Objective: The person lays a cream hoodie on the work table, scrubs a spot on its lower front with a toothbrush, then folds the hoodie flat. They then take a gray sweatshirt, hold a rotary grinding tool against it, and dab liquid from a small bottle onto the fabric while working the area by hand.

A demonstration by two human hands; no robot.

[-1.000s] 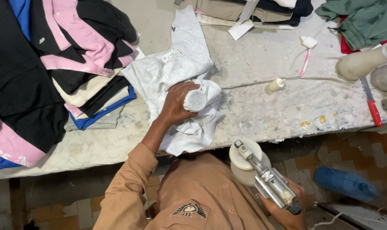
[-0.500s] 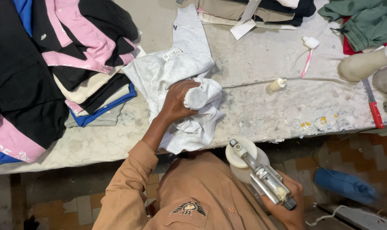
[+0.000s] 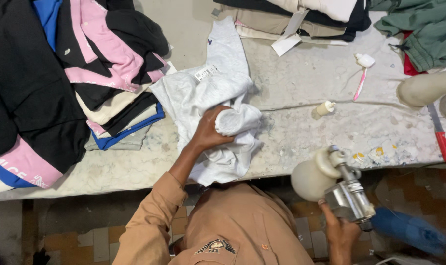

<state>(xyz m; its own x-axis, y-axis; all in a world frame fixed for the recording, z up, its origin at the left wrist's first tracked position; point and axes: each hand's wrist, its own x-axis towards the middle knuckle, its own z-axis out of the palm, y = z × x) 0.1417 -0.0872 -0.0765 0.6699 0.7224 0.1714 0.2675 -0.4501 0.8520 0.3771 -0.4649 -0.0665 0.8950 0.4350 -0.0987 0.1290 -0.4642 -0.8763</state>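
White sweatshirt bunched on the marble table | my left hand clenched around its wad | right hand wrapped on the spray gun off the edge | risk: loose hem slides off, spray misses.

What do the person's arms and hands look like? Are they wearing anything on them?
Both hands are bare, with no gloves. The left arm is covered by a long tan sleeve rolled back above the wrist, part of a tan shirt with a small winged badge on it. The left hand and right hand show no rings or watch.
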